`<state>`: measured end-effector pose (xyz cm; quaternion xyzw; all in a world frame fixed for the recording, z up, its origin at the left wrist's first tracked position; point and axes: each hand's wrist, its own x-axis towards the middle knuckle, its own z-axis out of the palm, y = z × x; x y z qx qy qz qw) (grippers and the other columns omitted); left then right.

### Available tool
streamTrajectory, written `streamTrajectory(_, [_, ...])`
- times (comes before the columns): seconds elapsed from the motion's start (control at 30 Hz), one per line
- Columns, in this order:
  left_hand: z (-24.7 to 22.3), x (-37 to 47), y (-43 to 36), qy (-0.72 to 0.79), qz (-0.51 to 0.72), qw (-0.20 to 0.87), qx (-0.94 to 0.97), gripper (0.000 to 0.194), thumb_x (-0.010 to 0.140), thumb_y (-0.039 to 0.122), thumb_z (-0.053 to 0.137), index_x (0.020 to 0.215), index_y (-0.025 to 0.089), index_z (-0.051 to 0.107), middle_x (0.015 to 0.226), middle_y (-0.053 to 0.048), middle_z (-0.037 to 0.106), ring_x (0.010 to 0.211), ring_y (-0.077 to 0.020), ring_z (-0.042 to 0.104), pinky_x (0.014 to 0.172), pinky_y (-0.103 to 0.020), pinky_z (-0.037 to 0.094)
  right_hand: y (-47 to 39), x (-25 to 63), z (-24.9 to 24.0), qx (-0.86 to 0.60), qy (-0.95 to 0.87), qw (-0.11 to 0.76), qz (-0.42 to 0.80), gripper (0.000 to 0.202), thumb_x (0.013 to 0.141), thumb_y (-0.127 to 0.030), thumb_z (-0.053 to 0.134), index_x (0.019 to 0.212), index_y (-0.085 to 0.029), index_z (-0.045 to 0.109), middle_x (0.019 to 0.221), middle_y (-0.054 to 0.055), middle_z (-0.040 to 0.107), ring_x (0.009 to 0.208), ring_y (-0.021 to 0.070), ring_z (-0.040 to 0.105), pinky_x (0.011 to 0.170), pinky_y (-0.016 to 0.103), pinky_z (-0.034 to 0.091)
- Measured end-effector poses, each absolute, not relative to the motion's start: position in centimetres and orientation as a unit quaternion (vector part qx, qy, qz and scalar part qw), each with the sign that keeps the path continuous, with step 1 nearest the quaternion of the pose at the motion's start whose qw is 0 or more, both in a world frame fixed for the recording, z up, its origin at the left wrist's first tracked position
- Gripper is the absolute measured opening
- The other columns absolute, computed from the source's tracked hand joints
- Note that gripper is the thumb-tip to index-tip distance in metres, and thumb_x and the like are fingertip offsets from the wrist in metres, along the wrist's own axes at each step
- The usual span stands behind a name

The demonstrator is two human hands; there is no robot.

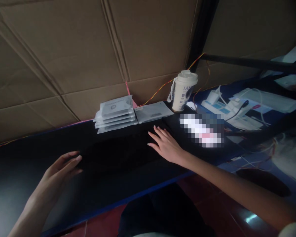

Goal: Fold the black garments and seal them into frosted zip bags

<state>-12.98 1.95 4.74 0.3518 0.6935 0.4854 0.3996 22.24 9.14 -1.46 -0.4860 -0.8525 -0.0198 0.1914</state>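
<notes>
On the left, my left hand [60, 169] hovers over or rests on the black table surface [108, 158], fingers loosely curved with a gap between them and nothing held. My right hand [164, 143] is spread with its palm down near the back middle of the table, also holding nothing. Just beyond its fingertips lies a flat translucent zip pouch [154, 112]. Left of that pouch is a neat stack of several similar frosted pouches [115, 112], the top one bearing a small round printed mark.
A white lidded cup [184, 92] with a strap stands at the back. Right of it lie a pixelated bright patch [202, 130] and a power strip [222, 107] with plugs and cables. Cardboard [64, 49] walls the back; a dark metal bar [249, 62] crosses at right.
</notes>
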Motion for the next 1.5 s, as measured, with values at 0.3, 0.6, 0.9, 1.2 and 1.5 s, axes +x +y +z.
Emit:
streamTrajectory(0.3, [12.0,-4.2,6.8,0.575,0.498,0.403,0.509,0.039,0.07,0.035,0.076,0.102,0.019,0.062,0.09,0.001,0.061,0.072,-0.0071,0.058,0.056,-0.013,0.048,9.2,22.5,-0.6,-0.495,-0.812,0.282,0.126,0.05,0.093,-0.045,0.048,0.134,-0.017,0.051,0.146,0.017,0.041,0.137,0.0299,0.036,0.11,0.051,0.032])
streamTrajectory(0.6, [7.8,4.2,9.4,0.465,0.325,0.399,0.721,0.028,0.089,0.044,0.052,0.098,0.019,0.06,0.088,-0.004,0.069,0.083,-0.0192,0.067,0.077,-0.034,0.053,9.2,23.0,3.0,-0.553,-0.536,0.379,0.514,0.064,0.084,-0.073,0.037,0.096,-0.018,0.068,0.084,0.009,0.067,0.069,0.0202,0.065,0.042,0.027,0.052])
streamTrajectory(0.9, [2.1,2.2,8.2,0.446,0.246,0.077,0.857,0.033,0.092,0.034,0.05,0.122,0.021,0.055,0.131,-0.012,0.054,0.121,-0.0271,0.051,0.098,-0.046,0.043,8.9,23.4,1.6,-0.514,-0.637,0.33,0.471,0.031,0.079,-0.028,0.067,0.108,-0.02,0.06,0.089,0.003,0.06,0.068,0.0143,0.062,0.041,0.02,0.05])
streamTrajectory(1.2, [7.3,0.5,13.0,0.371,0.133,0.299,0.869,0.052,0.074,0.05,0.071,0.118,0.024,0.061,0.11,-0.004,0.068,0.103,-0.0266,0.061,0.093,-0.04,0.043,7.4,21.6,7.4,-0.403,-0.774,0.386,0.3,0.028,0.079,-0.013,0.068,0.105,-0.023,0.065,0.093,-0.001,0.07,0.083,0.012,0.066,0.073,0.023,0.051])
streamTrajectory(1.5, [6.5,-0.1,14.3,0.437,0.174,0.335,0.816,0.032,0.077,0.051,0.066,0.088,0.021,0.064,0.079,0.002,0.064,0.074,-0.0176,0.058,0.066,-0.027,0.044,7.6,23.0,7.6,-0.481,-0.77,0.331,0.257,0.023,0.083,-0.013,0.065,0.105,-0.02,0.067,0.09,0.002,0.073,0.081,0.0145,0.068,0.07,0.025,0.05])
